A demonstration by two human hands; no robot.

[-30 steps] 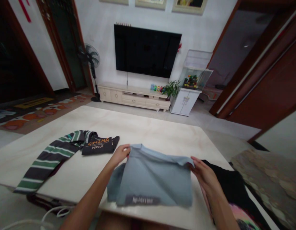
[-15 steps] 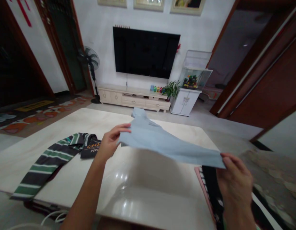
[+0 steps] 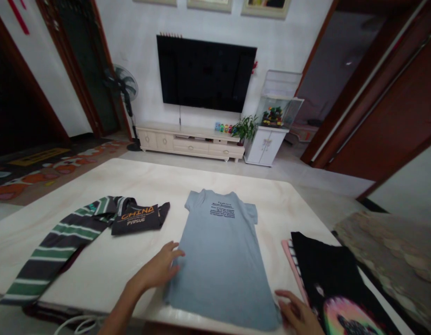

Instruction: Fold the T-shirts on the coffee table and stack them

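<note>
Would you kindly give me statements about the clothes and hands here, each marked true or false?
1. The blue-grey T-shirt lies spread on the table. True.
2. The left hand is at the T-shirt's left edge. True.
3. The right hand is at the T-shirt's far end. False: it is by the near right corner.
4. The striped garment lies right of the T-shirt. False: it lies to the left.
5. The dark garment bears CHINA in orange. True.
</note>
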